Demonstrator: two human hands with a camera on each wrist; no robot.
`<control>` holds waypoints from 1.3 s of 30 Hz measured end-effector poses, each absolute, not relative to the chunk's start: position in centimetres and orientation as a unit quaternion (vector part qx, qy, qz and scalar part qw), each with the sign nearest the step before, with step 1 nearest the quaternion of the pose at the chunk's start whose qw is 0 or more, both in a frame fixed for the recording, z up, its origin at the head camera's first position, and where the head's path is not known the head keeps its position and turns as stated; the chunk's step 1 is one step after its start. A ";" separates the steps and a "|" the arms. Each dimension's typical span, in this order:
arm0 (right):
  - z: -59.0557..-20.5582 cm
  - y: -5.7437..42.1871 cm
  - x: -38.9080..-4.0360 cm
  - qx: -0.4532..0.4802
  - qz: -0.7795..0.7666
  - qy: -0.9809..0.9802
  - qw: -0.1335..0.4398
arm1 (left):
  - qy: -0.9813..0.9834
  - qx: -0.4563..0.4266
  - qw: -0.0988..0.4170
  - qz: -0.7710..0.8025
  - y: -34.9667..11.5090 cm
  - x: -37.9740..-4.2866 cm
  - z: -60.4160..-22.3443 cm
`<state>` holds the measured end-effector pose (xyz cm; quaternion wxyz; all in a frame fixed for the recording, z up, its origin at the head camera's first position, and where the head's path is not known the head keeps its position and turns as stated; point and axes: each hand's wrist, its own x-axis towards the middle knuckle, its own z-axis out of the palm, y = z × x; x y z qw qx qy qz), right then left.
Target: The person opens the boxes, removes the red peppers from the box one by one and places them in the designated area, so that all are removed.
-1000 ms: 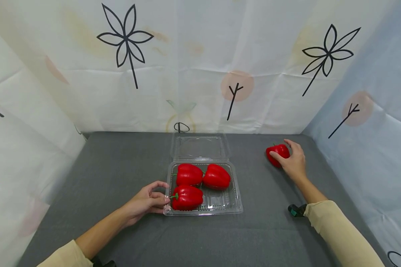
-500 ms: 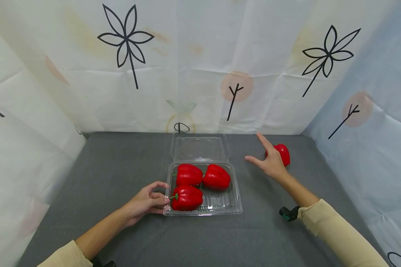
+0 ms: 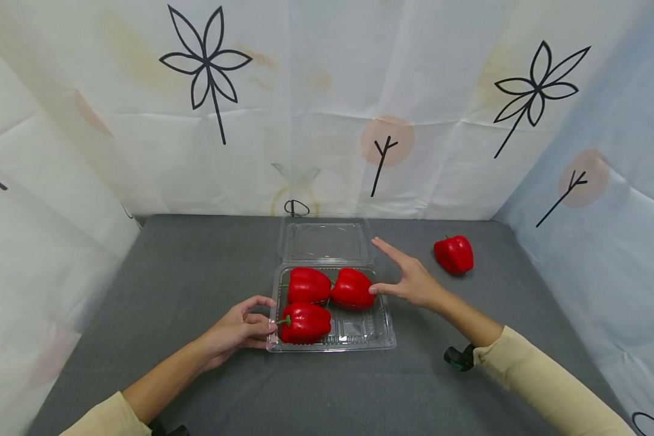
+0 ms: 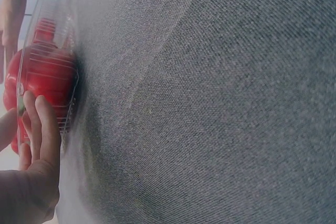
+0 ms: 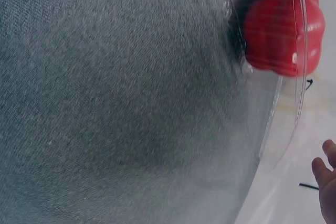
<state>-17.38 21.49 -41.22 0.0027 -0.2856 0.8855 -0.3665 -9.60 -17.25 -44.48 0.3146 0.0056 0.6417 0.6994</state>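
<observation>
A clear plastic clamshell container (image 3: 362, 330) sits on the grey cloth, its lid (image 3: 327, 241) folded back behind it. Three red bell peppers lie inside: one at back left (image 3: 307, 284), one at back right (image 3: 353, 290) and one at front left (image 3: 306, 324). My left hand (image 3: 242, 332) holds the container's left edge, fingers along the outer wall in the left wrist view. Over the right rim, my right hand (image 3: 414, 281) is spread and holds nothing. Its thumb overlaps the back right pepper in the head view.
Another red bell pepper (image 3: 454, 255) lies on the grey cloth (image 3: 207, 260) at the back right. White patterned curtains (image 3: 327, 151) enclose the back and both sides.
My right hand has let go of the pepper at the back right and moved left to the container. That pepper stays on the cloth. The left hand has kept its place.
</observation>
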 end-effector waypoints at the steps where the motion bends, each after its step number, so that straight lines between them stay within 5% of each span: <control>1: -41.2 21.3 -17.4 -0.289 -0.365 0.885 0.011 | 0.641 0.005 0.315 0.700 -17.2 -9.6 -44.5; 20: -41.8 18.7 -17.2 -0.350 -0.355 0.858 0.126 | 0.648 0.000 0.316 0.694 -17.2 -9.8 -44.8; 39: -42.0 18.1 -17.0 -0.382 -0.303 0.868 0.094 | 0.640 -0.001 0.318 0.700 -17.1 -9.8 -44.7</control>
